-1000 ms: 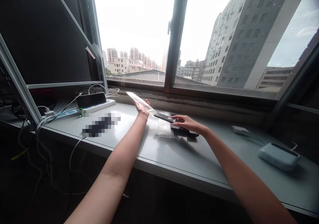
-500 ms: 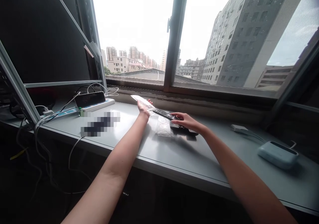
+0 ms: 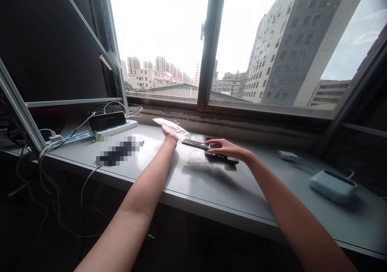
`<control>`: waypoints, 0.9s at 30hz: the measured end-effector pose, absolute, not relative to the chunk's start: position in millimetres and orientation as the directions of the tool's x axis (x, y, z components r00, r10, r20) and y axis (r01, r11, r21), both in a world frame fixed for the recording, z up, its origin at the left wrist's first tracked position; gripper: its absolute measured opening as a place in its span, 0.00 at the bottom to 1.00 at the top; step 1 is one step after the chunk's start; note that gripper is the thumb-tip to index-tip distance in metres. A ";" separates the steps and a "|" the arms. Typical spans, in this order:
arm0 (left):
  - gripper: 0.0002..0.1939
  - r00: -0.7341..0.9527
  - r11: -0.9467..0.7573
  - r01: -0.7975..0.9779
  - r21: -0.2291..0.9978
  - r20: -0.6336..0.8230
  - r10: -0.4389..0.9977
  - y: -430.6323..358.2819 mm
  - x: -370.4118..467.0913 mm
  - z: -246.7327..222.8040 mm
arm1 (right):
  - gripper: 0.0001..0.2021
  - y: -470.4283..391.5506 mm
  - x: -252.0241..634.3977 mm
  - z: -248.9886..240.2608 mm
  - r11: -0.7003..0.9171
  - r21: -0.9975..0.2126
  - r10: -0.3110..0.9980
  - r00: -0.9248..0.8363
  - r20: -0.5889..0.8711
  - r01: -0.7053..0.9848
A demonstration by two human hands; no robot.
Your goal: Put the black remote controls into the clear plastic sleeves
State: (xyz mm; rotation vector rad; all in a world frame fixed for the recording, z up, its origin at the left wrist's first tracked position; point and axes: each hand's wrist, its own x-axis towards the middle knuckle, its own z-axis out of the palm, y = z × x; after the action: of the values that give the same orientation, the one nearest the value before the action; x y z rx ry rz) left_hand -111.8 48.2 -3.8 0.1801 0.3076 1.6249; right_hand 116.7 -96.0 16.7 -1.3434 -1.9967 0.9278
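My left hand [image 3: 169,130] is palm up above the grey table [image 3: 181,179], its fingers around a white, partly clear plastic sleeve [image 3: 181,132]. The sleeve's right end lies near a black remote [image 3: 195,143]. My right hand [image 3: 220,147] grips this remote from above by its right part. Under and beside my right hand are another black remote [image 3: 231,160] and a clear plastic bag [image 3: 197,157], both on the table.
At the left, a phone [image 3: 108,120] leans by a white power strip [image 3: 121,127] with cables, near a blurred dark item [image 3: 117,153]. A pale blue device [image 3: 332,186] and a white plug [image 3: 286,155] lie at the right. A window frame [image 3: 208,54] stands behind.
The held remote has tilted flatter and its left end has come away from the sleeve. My left hand has shifted slightly left with the sleeve.
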 end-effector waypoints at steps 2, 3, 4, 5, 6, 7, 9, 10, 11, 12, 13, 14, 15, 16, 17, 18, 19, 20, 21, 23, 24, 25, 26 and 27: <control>0.28 -0.087 -0.065 -0.948 0.311 -0.056 0.995 46.7 -108.6 -2.6 | 0.28 -95.4 116.4 16.4 0.257 -0.783 0.937 -0.345 0.058 0.567; 0.29 -0.088 -0.068 -0.946 0.318 -0.049 0.995 45.7 -106.6 -1.9 | 0.29 -95.0 116.3 16.2 0.253 -0.780 0.938 -0.341 0.055 0.573; 0.29 -0.087 -0.068 -0.943 0.327 -0.044 0.995 44.7 -104.7 -1.3 | 0.29 -94.4 116.5 15.9 0.253 -0.777 0.940 -0.338 0.055 0.576; 0.29 -0.085 -0.066 -0.939 0.337 -0.041 0.995 43.7 -103.1 -0.7 | 0.29 -93.9 116.8 15.5 0.256 -0.776 0.940 -0.336 0.061 0.577; 0.30 -0.082 -0.063 -0.936 0.346 -0.042 0.996 42.7 -101.9 -0.2 | 0.29 -93.3 117.2 15.0 0.263 -0.774 0.940 -0.335 0.071 0.575; 0.30 -0.079 -0.059 -0.933 0.354 -0.043 0.996 41.8 -101.2 0.2 | 0.29 -92.8 117.6 14.4 0.271 -0.772 0.939 -0.333 0.082 0.575; 0.30 -0.077 -0.054 -0.931 0.361 -0.050 0.996 40.5 -100.9 1.0 | 0.29 -91.8 118.0 13.0 0.278 -0.766 0.942 -0.322 0.098 0.580; 0.30 -0.078 -0.053 -0.931 0.362 -0.054 0.995 39.9 -100.9 1.4 | 0.29 -91.3 117.8 12.2 0.279 -0.762 0.944 -0.314 0.105 0.584; 0.30 -0.079 -0.052 -0.929 0.365 -0.058 0.995 39.4 -100.6 2.0 | 0.29 -90.9 117.3 11.2 0.284 -0.757 0.945 -0.306 0.117 0.588; 0.30 -0.077 -0.051 -0.927 0.371 -0.058 0.995 38.6 -99.7 2.7 | 0.29 -90.4 116.6 10.2 0.295 -0.751 0.945 -0.298 0.137 0.590; 0.31 -0.072 -0.047 -0.924 0.380 -0.054 0.996 37.7 -98.2 3.6 | 0.29 -89.8 115.7 9.1 0.314 -0.743 0.942 -0.292 0.166 0.591; 0.32 -0.062 -0.039 -0.920 0.391 -0.045 0.997 36.3 -96.0 4.7 | 0.29 -89.1 114.7 8.0 0.339 -0.732 0.936 -0.288 0.201 0.591; 0.33 -0.047 -0.031 -0.915 0.401 -0.030 0.998 34.6 -93.0 5.9 | 0.29 -88.2 113.8 6.7 0.367 -0.718 0.928 -0.285 0.240 0.592; 0.33 -0.029 -0.021 -0.911 0.411 -0.012 1.000 32.5 -89.4 7.2 | 0.28 -87.1 113.1 5.5 0.391 -0.702 0.920 -0.279 0.275 0.595; 0.34 -0.007 -0.010 -0.907 0.421 0.008 1.000 30.2 -85.4 8.4 | 0.27 -85.8 112.5 4.1 0.408 -0.688 0.913 -0.271 0.305 0.601; 0.33 0.016 0.002 -0.901 0.433 0.027 0.999 27.7 -81.3 9.5 | 0.27 -84.4 112.2 2.7 0.418 -0.674 0.908 -0.259 0.328 0.609; 0.33 0.037 0.014 -0.894 0.448 0.043 0.998 25.1 -77.2 10.5 | 0.26 -83.0 112.1 1.3 0.421 -0.662 0.906 -0.245 0.346 0.620; 0.32 0.056 0.024 -0.884 0.467 0.054 0.997 22.7 -73.4 11.1 | 0.26 -81.6 112.1 -0.2 0.419 -0.652 0.905 -0.229 0.359 0.633; 0.32 0.069 0.032 -0.872 0.488 0.059 0.996 20.5 -70.0 11.5 | 0.26 -80.2 112.0 -1.7 0.414 -0.641 0.904 -0.210 0.373 0.647; 0.32 0.085 0.043 -0.849 0.527 0.056 0.995 16.9 -64.7 11.4 | 0.26 -77.9 111.4 -4.8 0.405 -0.617 0.899 -0.171 0.404 0.674; 0.32 0.092 0.049 -0.838 0.544 0.053 0.994 15.5 -62.7 11.1 | 0.26 -77.0 110.6 -6.3 0.402 -0.609 0.894 -0.149 0.423 0.684; 0.32 0.100 0.055 -0.827 0.559 0.050 0.994 14.3 -61.1 10.6 | 0.27 -76.4 109.6 -7.6 0.399 -0.605 0.888 -0.126 0.442 0.689; 0.32 0.111 0.061 -0.817 0.574 0.051 0.993 13.2 -59.7 10.0 | 0.27 -75.9 108.4 -8.9 0.397 -0.604 0.881 -0.104 0.461 0.691; 0.31 0.122 0.066 -0.805 0.590 0.055 0.991 12.2 -58.4 9.3 | 0.28 -75.5 107.0 -9.9 0.395 -0.606 0.875 -0.082 0.476 0.690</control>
State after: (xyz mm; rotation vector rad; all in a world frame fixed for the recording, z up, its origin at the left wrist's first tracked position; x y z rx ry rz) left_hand -58.4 12.2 9.3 0.5562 0.4137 1.4131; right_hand 107.0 -75.5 -9.9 -1.3549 -1.8298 0.2836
